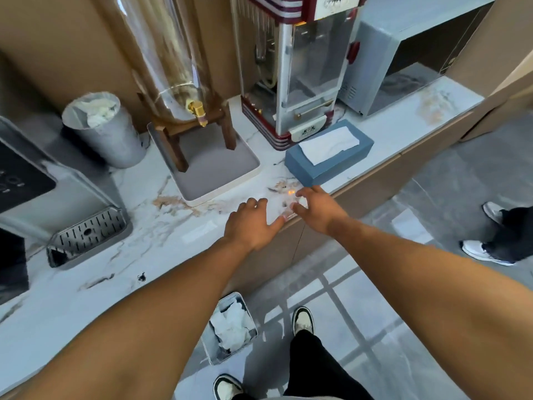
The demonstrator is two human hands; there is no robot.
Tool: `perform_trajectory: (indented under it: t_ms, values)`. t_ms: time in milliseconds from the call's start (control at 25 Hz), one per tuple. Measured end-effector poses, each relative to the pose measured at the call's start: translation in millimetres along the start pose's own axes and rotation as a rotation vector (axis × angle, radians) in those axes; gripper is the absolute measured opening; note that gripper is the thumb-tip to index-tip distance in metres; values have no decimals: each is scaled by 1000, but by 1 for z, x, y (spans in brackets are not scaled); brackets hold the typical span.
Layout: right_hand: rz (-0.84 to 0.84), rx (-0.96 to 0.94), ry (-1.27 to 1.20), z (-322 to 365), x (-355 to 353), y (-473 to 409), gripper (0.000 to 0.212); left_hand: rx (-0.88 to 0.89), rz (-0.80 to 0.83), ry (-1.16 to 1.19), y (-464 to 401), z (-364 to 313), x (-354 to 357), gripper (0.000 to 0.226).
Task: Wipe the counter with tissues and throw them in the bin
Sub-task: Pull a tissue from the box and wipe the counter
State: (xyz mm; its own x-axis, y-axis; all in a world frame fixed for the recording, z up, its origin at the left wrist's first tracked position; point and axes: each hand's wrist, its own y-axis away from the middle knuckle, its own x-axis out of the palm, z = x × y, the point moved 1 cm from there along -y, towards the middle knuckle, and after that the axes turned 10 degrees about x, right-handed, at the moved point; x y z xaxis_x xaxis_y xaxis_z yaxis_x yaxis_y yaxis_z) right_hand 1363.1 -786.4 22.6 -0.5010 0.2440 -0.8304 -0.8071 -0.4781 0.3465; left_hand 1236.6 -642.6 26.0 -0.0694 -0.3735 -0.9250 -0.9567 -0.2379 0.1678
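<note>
A white tissue (281, 207) lies blurred on the marble counter (86, 298) at its front edge, beside a small orange spot (291, 192). My left hand (251, 223) rests flat on the tissue's left side, fingers spread. My right hand (317, 206) curls its fingers and thumb around the tissue's right end. A blue tissue box (323, 166) with a sheet sticking out stands just behind my right hand. On the floor below the counter stands a metal bin (207, 345) holding crumpled tissues.
A round metal pail (115, 140) with tissues, a glass dispenser on a wooden stand in a tray (216, 168), a popcorn machine (300, 82) and a water machine (80, 226) crowd the counter. A dark stain (141, 277) and a flat tissue (199, 230) lie nearby. Another person's shoes (487, 249) at right.
</note>
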Motion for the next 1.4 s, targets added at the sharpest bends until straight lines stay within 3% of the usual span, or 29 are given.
perform_trajectory:
  t_ms: [160,360,680,920,1400]
  values:
    - [-88,-50,-2,-34,-54,-49,36,-3,-28,27,-69,-40,-10,66]
    - [-160,18,-4,-77,-100,-114,29,14,-54,6,-137,-65,-16,50]
    - [-256,147,-74,-99,-105,-184,28,57,-49,-53,-199,-78,-4,35]
    - [-246,194,-85,-108,-99,-198,35,30,-27,-73,-220,-75,3,35]
    - [-283,122,-50,-77,-99,-175,23,43,-110,-45,-198,-53,-10,25]
